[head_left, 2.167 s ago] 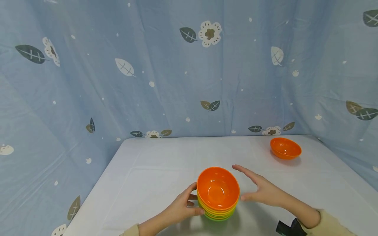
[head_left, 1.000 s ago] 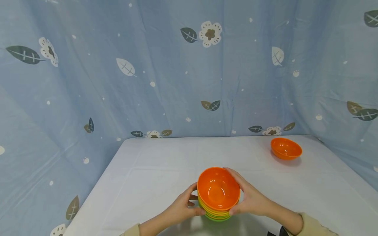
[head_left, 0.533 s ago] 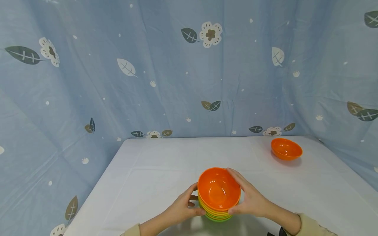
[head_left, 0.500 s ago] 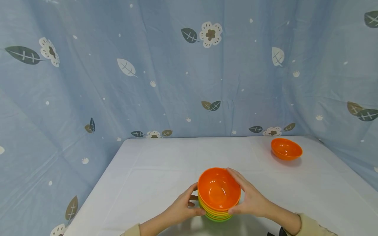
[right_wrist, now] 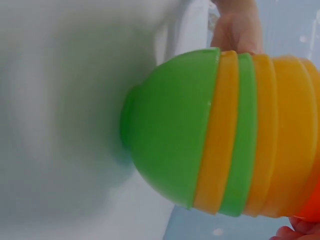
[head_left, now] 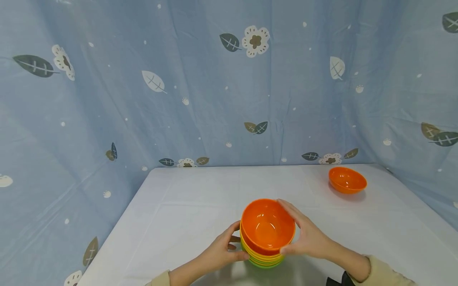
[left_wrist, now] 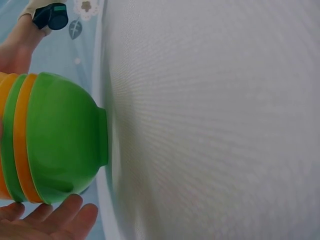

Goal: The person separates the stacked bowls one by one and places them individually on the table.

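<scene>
A stack of green and yellow bowls (head_left: 262,260) stands upright on the white table in front of me. My left hand (head_left: 222,250) holds the stack from its left side. In my right hand (head_left: 309,238), thumb and fingers grip the rim of the topmost orange bowl (head_left: 268,224), which sits tilted and slightly raised within the stack. In the left wrist view, left-hand fingers (left_wrist: 75,217) lie beside the green bottom bowl (left_wrist: 65,137). The right wrist view shows alternating green and yellow-orange rims, with right fingertips (right_wrist: 300,229) at the upper bowl.
Another orange bowl (head_left: 347,180) sits apart at the table's far right. A white cloth covers the table (head_left: 193,206), and a blue patterned curtain (head_left: 200,79) hangs behind it and along both sides.
My right hand came in from the right and took hold of the top orange bowl. That bowl has now risen a little and tilted. The left hand stays on the stack.
</scene>
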`<action>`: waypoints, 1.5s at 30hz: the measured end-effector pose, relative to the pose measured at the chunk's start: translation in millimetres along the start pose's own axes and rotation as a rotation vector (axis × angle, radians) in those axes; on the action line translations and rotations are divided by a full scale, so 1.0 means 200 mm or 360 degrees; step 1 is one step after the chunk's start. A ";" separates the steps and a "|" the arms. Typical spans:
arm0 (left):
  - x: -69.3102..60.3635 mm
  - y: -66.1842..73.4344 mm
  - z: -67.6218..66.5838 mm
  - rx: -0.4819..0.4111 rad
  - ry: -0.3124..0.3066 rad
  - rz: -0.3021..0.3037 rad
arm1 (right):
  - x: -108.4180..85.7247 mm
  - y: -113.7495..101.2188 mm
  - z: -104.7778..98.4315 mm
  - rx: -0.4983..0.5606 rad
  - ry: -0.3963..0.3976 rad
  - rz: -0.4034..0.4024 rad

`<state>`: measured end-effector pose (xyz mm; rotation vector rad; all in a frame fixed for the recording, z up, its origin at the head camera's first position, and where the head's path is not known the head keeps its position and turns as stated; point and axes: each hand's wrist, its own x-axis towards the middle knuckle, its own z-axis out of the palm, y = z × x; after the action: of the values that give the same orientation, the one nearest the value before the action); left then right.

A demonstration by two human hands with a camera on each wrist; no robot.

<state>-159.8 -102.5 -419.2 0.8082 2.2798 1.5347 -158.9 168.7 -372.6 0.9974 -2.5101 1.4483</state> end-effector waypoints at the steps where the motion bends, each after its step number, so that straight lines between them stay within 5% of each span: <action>1: 0.00 0.00 0.00 -0.0003 0.0000 0.0000 | 0.00 0.00 -0.01 0.0009 0.0002 -0.0009; 18: 0.00 0.01 -0.02 0.0009 -0.0032 -0.0013 | 0.09 -0.08 -0.13 -0.0087 0.0038 0.0017; 45: 0.00 0.01 -0.02 0.0022 -0.0023 -0.0015 | 0.24 -0.06 -0.26 -0.0149 0.0114 0.0415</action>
<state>-161.1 -105.6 -415.4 0.8081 2.2831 1.5057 -203.0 182.2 -315.7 0.6106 -2.7059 1.3825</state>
